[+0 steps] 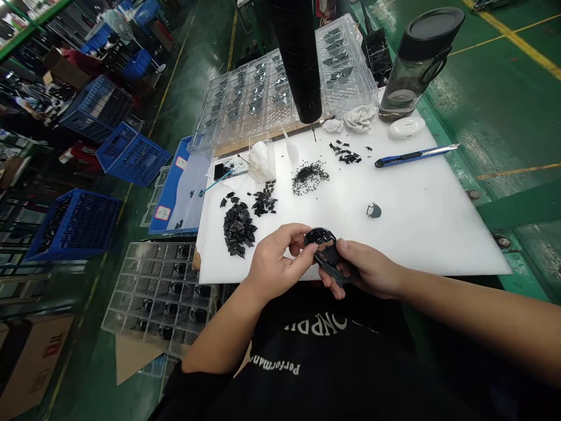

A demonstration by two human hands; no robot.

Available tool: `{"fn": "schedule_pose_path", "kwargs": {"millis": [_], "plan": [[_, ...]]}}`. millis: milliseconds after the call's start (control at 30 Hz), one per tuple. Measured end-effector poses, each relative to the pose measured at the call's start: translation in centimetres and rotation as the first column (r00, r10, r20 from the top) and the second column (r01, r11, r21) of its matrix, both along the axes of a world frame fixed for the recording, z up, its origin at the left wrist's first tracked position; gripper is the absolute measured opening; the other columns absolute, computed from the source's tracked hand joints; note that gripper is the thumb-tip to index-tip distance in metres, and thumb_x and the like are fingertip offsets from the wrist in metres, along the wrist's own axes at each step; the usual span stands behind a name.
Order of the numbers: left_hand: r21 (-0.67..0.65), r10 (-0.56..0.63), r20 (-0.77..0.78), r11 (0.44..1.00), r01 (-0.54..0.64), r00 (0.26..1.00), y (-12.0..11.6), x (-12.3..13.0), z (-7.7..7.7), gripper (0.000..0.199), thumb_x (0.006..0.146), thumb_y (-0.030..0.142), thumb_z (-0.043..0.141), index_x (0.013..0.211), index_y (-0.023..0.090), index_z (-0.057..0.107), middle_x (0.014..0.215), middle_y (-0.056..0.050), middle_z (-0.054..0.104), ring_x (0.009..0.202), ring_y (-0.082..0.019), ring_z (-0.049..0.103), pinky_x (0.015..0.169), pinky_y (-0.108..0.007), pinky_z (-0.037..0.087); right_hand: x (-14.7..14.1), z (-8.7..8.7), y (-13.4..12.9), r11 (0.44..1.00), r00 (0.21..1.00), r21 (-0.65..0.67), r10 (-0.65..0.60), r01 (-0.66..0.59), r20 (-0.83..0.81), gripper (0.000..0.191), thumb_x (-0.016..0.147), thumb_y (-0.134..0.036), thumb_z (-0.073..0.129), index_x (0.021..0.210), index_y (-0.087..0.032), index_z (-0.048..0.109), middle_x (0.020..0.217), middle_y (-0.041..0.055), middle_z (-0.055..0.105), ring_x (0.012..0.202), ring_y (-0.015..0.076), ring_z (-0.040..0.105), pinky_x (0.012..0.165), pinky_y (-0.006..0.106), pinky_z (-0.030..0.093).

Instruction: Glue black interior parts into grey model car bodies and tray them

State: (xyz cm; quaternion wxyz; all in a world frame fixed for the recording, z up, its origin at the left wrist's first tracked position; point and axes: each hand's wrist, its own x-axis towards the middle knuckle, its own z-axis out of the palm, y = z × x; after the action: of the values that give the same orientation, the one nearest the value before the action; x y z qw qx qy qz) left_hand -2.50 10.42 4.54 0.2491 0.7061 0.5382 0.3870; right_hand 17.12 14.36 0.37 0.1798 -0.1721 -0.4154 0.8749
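A black plastic part (326,248) with a rounded top is held between both hands at the front edge of the white board (416,245). My right hand (368,266) wraps round its right side, fingers underneath. The thumb and fingertips of my left hand (283,257) pinch its left side; whether a smaller piece is between them cannot be made out. Beyond lie a small dark curved plate (373,210), a pile of tiny black pins (310,177) and piles of black flat pieces (239,229). A black electric screwdriver (300,64) hangs point down over the board's back.
At the back stand a clear compartment tray (350,76) and a water bottle (416,64). A blue cutter knife (416,155) and a white oval case (407,127) lie right. A clear box (262,158) stands left of centre; another tray (158,286) is lower left.
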Motion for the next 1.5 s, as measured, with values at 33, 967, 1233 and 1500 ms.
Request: {"fn": "schedule_pose_path", "kwargs": {"millis": [33,967,1233,1500], "plan": [[0.013,0.006,-0.023,1.0,-0.005,1.0,0.0,0.04,0.02,0.027,0.086,0.02,0.067,0.112,0.021,0.058,0.072,0.004,0.058,0.062,-0.008,0.058,0.064,-0.022,0.049,0.0,0.02,0.01,1.0,1.0,0.009,0.003,-0.003,0.008,0.07,0.094,-0.073,0.039,0.079,-0.01,0.066,0.059,0.0073,0.064,0.052,0.0162,0.061,0.056,0.027,0.046],[0.065,-0.041,-0.082,0.997,0.046,0.996,0.89,-0.45,0.13,0.033,0.087,0.025,0.069,0.118,0.02,0.06,0.076,0.002,0.06,0.065,-0.008,0.057,0.064,-0.021,0.049,-0.05,0.02,0.02,1.0,1.0,-0.01,0.008,-0.007,0.01,0.071,0.093,-0.074,0.039,0.078,-0.01,0.066,0.058,0.0066,0.063,0.049,0.0153,0.06,0.057,0.028,0.048],[-0.308,-0.075,0.454,0.922,0.235,0.888,0.64,-0.52,0.22,0.027,0.093,0.038,0.06,0.11,0.016,0.062,0.081,-0.004,0.065,0.066,-0.011,0.059,0.063,-0.024,0.05,-0.07,0.05,-0.06,0.997,1.0,-0.079,-0.021,0.019,-0.022,0.062,0.091,-0.072,0.048,0.1,-0.012,0.064,0.073,0.0054,0.067,0.051,0.0146,0.061,0.052,0.026,0.049],[0.038,-0.092,-0.062,0.995,0.094,0.994,0.68,-0.58,0.03,0.031,0.088,0.022,0.065,0.118,0.021,0.057,0.074,0.003,0.058,0.062,-0.008,0.056,0.063,-0.021,0.049,-0.15,0.16,0.06,0.999,1.0,-0.037,0.004,-0.003,0.017,0.07,0.093,-0.074,0.039,0.077,-0.011,0.067,0.057,0.006,0.063,0.049,0.0149,0.059,0.053,0.025,0.047]]}}
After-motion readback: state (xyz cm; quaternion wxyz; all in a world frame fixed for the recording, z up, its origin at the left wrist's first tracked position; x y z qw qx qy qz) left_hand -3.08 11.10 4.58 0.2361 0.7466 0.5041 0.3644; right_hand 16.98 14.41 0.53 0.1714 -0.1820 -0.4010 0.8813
